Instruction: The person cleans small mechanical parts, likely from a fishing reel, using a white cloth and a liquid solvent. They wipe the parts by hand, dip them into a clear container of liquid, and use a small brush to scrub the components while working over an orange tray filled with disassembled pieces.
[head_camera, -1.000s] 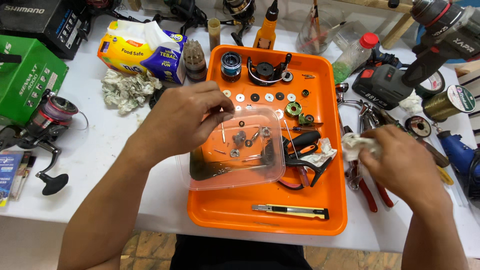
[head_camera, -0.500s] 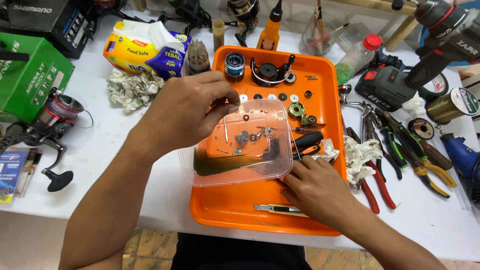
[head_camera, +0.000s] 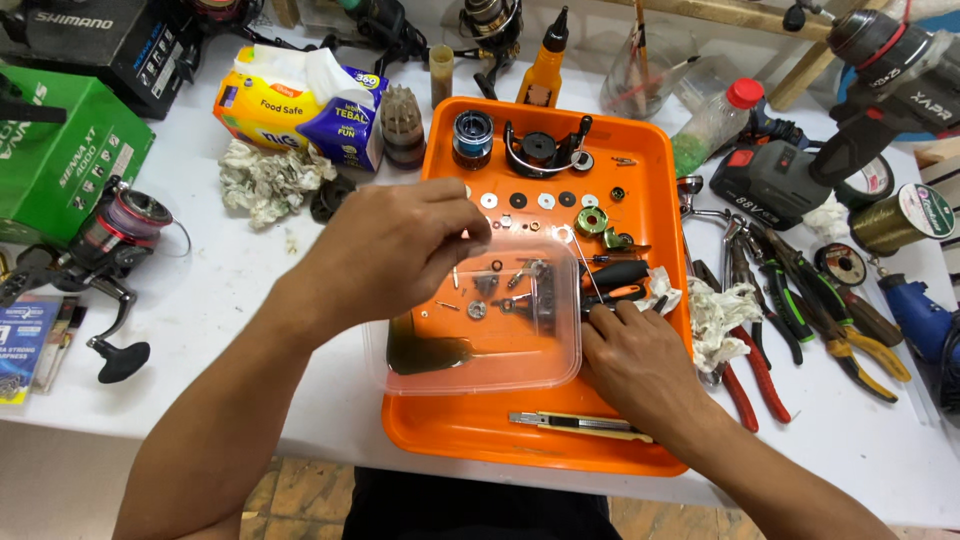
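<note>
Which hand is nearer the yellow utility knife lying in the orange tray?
Right. The right hand rests just above the yellow utility knife; the left hand is farther up-left, over the clear plastic container.

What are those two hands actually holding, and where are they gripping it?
The left hand reaches into the clear plastic container; any pinch is hidden. The right hand steadies its right edge, holding nothing.

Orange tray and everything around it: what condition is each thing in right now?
Orange tray: flat on the table, full of small parts.
Clear container: tilted, dark liquid pooled in one corner, small parts inside.
Left hand: fingers reaching into the container.
Right hand: resting on the tray beside the container.
Utility knife: lying flat.
Red-capped bottle: capped.
</note>
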